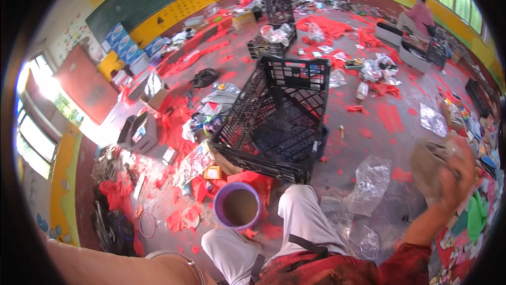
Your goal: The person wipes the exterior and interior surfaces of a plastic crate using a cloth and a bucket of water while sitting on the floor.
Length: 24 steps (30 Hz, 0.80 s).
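My right hand (457, 177) is raised at the right, its fingers closed on a grey-brown lump (428, 170). That lump is blurred, and I cannot tell whether it is cloth or a small box. Of my left arm, only the bare forearm (110, 266) with a bracelet (182, 257) shows at the lower left; the hand is outside the picture. In front of my knees stands a big black plastic crate (266, 165) with latticed sides, and no goods show inside it. A purple bucket (217, 210) of murky brown water is beside my left knee.
Red scraps and clear plastic sheets (370, 182) litter the floor. A grey bin (141, 136) stands left, and a heap of mixed litter (477, 206) lies right. Farther back are more crates (266, 47), plastic bags (379, 69) and a seated person (419, 18) in pink.
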Available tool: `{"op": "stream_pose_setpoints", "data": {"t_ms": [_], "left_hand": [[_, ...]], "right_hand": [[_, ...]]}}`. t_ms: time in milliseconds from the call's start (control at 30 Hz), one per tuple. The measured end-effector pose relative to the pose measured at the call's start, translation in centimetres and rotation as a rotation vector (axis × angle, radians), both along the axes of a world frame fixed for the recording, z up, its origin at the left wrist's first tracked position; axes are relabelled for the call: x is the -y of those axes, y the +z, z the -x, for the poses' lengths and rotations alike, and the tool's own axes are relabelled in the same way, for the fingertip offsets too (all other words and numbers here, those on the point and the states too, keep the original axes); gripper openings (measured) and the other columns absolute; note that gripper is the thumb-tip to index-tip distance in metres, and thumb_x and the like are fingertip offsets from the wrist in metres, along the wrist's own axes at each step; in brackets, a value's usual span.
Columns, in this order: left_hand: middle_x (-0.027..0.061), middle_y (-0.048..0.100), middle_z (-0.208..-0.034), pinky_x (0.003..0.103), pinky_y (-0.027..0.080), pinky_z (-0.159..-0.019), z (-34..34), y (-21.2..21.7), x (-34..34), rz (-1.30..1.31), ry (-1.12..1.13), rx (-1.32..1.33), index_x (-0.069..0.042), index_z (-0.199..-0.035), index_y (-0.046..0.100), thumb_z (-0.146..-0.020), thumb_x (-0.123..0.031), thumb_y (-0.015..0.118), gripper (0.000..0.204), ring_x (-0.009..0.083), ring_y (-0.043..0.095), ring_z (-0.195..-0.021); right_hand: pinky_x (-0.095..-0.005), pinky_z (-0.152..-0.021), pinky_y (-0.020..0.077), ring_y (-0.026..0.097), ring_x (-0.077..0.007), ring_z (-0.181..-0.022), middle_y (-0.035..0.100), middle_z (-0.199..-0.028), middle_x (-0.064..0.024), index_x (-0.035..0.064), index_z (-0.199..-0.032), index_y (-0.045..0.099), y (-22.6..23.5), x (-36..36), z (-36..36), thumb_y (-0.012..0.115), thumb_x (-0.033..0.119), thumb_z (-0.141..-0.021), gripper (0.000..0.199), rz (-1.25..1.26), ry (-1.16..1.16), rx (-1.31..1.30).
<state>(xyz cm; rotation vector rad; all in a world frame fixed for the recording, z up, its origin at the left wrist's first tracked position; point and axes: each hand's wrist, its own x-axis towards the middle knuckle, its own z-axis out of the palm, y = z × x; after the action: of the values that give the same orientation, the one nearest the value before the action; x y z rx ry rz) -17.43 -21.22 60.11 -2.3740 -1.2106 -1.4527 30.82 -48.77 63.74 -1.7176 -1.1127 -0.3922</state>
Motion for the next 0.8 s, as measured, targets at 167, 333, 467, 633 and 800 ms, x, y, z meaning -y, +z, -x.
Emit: {"op": "stream_pose_setpoints", "data": {"t_ms": [167, 333, 467, 633, 800], "left_hand": [[0.0173, 0.044, -0.128, 0.045, 0.023, -0.104, -0.3, 1.5, -0.3, 0.015, 0.006, -0.030, 0.004, -0.123, 0.044, -0.072, -0.010, 0.062, 0.055, 0.0324, 0.036, -0.124], [0.0172, 0.044, -0.128, 0.044, 0.023, -0.104, 3.2, 0.8, 1.7, 0.021, 0.067, -0.049, 0.004, -0.123, 0.045, -0.072, -0.009, 0.062, 0.055, 0.0323, 0.036, -0.124], [0.0170, 0.044, -0.128, 0.044, 0.024, -0.104, 3.4, 0.3, 3.2, 0.010, 0.049, -0.040, 0.004, -0.123, 0.045, -0.072, -0.009, 0.062, 0.055, 0.0323, 0.036, -0.124], [0.0169, 0.044, -0.128, 0.044, 0.024, -0.104, 6.4, 0.4, 5.2, 0.012, 0.080, -0.032, 0.004, -0.122, 0.045, -0.072, -0.008, 0.062, 0.054, 0.0322, 0.037, -0.123], [0.0167, 0.045, -0.127, 0.044, 0.024, -0.103, 6.6, -0.2, 5.6, 0.031, 0.065, -0.022, 0.003, -0.122, 0.045, -0.072, -0.008, 0.062, 0.054, 0.0321, 0.037, -0.123]], "right_hand": [[-0.0232, -0.062, 0.0395, 0.050, -0.0073, -0.069, 0.060, -0.100, -0.0121, -0.0033, -0.089, 0.058, 2.0, -0.8, 1.0, 0.065, 0.017, -0.071, 0.028, 0.069, -0.059, 0.093], [-0.0237, -0.062, 0.0400, 0.051, -0.0080, -0.067, 0.061, -0.095, -0.0110, -0.0032, -0.089, 0.059, -0.6, -2.0, 2.6, 0.067, 0.018, -0.070, 0.029, 0.096, -0.043, 0.083], [-0.0241, -0.062, 0.0405, 0.051, -0.0086, -0.066, 0.061, -0.092, -0.0101, -0.0031, -0.088, 0.059, -2.5, 0.0, 2.8, 0.068, 0.018, -0.069, 0.030, 0.048, -0.093, 0.100], [-0.0246, -0.062, 0.0411, 0.051, -0.0093, -0.064, 0.061, -0.088, -0.0090, -0.0031, -0.088, 0.060, -3.9, -0.3, 3.6, 0.069, 0.019, -0.067, 0.031, 0.027, -0.074, 0.093], [-0.0251, -0.062, 0.0416, 0.052, -0.0100, -0.062, 0.061, -0.084, -0.0079, -0.0030, -0.087, 0.061, -4.3, 1.1, 4.0, 0.071, 0.019, -0.066, 0.032, 0.031, -0.088, 0.117]]}}
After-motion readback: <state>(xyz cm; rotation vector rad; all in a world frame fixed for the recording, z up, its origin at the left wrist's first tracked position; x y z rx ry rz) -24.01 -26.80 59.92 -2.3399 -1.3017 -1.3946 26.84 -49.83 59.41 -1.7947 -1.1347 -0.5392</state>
